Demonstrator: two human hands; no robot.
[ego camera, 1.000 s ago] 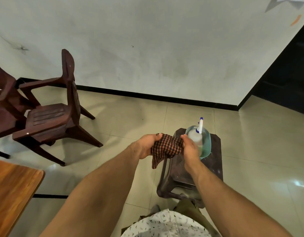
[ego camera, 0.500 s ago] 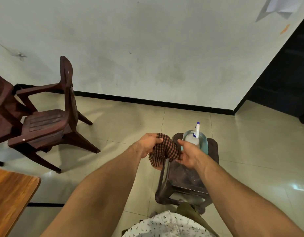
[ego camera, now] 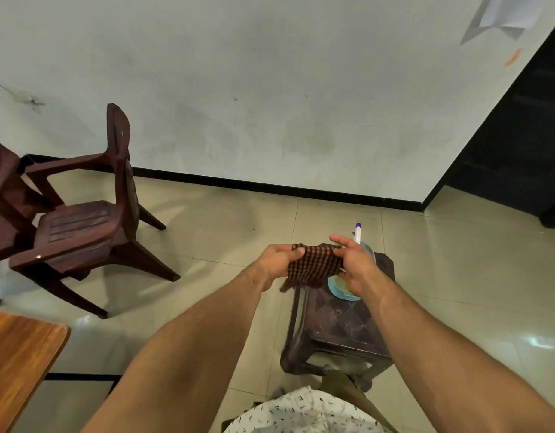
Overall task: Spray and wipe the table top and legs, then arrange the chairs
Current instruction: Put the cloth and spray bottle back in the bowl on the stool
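A dark checked cloth (ego camera: 313,265) is stretched between my two hands above a low dark plastic stool (ego camera: 341,326). My left hand (ego camera: 277,264) pinches its left edge and my right hand (ego camera: 354,270) grips its right edge. Behind my right hand a spray bottle (ego camera: 357,233) with a white and blue nozzle stands in a light blue bowl (ego camera: 340,289) on the stool; most of the bottle is hidden. A corner of the wooden table top (ego camera: 17,360) shows at the lower left. A dark brown plastic armchair (ego camera: 82,226) stands on the floor to the left.
A second brown chair (ego camera: 1,207) is cut off at the left edge. A pale wall with a black skirting runs across the back, and a dark doorway (ego camera: 519,145) opens at the right. The floor is glossy beige tile.
Both hands have risen and pulled the cloth out flat between them; earlier it hung bunched. The view has tilted up a little.
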